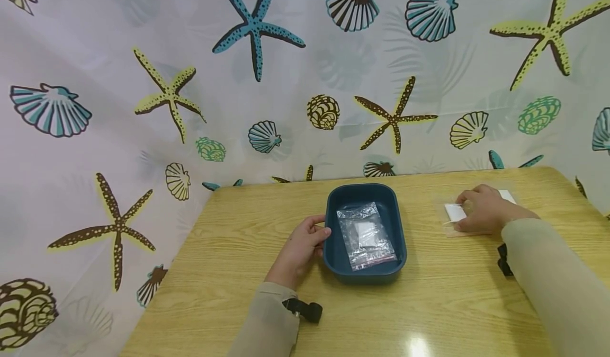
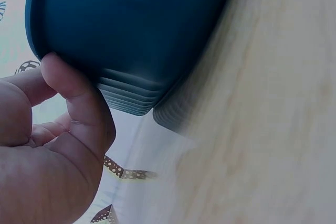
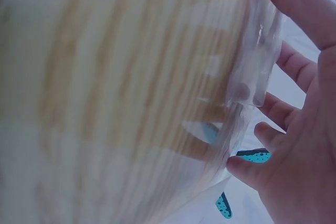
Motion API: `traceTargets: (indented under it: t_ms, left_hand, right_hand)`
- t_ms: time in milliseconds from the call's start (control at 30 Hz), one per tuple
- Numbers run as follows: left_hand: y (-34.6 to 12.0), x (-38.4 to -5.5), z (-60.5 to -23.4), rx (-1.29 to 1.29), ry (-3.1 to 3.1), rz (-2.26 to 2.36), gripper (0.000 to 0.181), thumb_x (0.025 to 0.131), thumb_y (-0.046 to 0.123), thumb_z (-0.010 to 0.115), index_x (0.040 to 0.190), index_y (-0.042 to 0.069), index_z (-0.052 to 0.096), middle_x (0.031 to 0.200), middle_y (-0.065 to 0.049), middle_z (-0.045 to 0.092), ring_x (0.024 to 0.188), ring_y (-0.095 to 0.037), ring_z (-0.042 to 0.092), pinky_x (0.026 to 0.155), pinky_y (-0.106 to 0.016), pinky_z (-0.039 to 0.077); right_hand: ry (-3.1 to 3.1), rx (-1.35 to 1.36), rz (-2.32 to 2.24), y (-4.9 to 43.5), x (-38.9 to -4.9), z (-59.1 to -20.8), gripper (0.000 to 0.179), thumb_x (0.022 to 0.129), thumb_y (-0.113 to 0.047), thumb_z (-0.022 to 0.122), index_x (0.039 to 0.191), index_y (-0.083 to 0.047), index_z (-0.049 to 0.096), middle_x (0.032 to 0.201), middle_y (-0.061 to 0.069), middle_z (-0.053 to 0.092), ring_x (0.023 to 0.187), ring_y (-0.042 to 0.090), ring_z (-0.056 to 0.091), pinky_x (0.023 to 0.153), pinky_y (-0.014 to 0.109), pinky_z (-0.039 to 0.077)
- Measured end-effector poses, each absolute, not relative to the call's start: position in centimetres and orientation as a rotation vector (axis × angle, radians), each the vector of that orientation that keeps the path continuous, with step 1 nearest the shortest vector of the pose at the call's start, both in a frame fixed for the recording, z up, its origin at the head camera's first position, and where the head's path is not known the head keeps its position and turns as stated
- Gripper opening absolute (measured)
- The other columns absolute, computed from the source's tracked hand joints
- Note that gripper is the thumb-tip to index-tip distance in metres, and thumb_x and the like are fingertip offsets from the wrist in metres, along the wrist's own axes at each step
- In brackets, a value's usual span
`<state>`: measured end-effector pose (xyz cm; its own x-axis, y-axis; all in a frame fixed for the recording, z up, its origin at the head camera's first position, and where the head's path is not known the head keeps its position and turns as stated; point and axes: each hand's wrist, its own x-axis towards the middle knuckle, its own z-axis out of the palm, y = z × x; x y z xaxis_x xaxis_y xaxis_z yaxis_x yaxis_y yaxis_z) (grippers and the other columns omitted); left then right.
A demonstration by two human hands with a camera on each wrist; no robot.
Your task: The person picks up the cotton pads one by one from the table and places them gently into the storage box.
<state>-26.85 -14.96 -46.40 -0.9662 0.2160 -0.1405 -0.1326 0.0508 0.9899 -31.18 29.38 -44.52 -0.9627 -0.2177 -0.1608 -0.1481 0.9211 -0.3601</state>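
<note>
In the head view a dark blue plastic tub (image 1: 337,251) stands near the middle of the table. Inside it lies a clear zip bag (image 1: 352,243) with a white piece in it. My left hand (image 1: 300,248) holds the tub's left side, thumb and bent fingers at the rim. The left wrist view shows the tub's outer wall (image 2: 136,30) with a fingertip just under its lip. Over to the right, my right hand (image 1: 486,208) touches a clear plastic bag (image 1: 455,214) with white pieces, its fingers spread. Part of that bag is hidden beneath the hand.
The wooden table (image 1: 443,299) ends against a white curtain (image 1: 295,108) printed with shells and starfish. Another curtain side rises at the left. Dark straps (image 1: 305,310) sit on both wrists.
</note>
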Motion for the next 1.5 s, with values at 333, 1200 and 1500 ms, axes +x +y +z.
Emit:
traceTargets:
  t_ms: [333, 1200, 1500]
  left_hand:
    - [-14.7, -27.0, -46.4, 0.079, 2.107, 1.979, 0.041, 0.103, 0.014, 0.06, 0.143, 0.009, 0.053, 0.109, -0.017, 0.063, 0.078, -0.02, 0.061, 0.062, -0.027, 0.05]
    - [-14.7, -27.2, -46.5, 0.031, 2.127, 1.962, 0.04, 0.103, 0.016, 0.061, 0.142, 0.011, 0.054, 0.109, -0.015, 0.063, 0.082, -0.021, 0.063, 0.064, -0.028, 0.05]
    - [-14.7, -27.0, -46.2, 0.045, 2.096, 1.997, 0.041, 0.103, 0.013, 0.06, 0.143, 0.007, 0.052, 0.108, -0.016, 0.062, 0.078, -0.019, 0.063, 0.061, -0.027, 0.049]
  right_hand:
    - [2.919, -0.278, -0.5, 29.3, -30.9, -44.3, 0.064, 0.074, -0.05, 0.086, 0.115, -0.009, 0.06, 0.136, 0.033, 0.036, 0.121, 0.051, 0.035, 0.092, 0.07, 0.041]
    - [2.992, -0.564, -0.792, 21.6, -29.5, -37.8, 0.067, 0.073, -0.052, 0.088, 0.112, -0.008, 0.057, 0.146, 0.029, 0.03, 0.134, 0.049, 0.031, 0.102, 0.066, 0.038]
    - [2.971, -0.681, -0.831, 16.1, -29.1, -37.1, 0.063, 0.071, -0.048, 0.091, 0.11, -0.012, 0.057, 0.147, 0.022, 0.031, 0.132, 0.042, 0.036, 0.102, 0.06, 0.041]
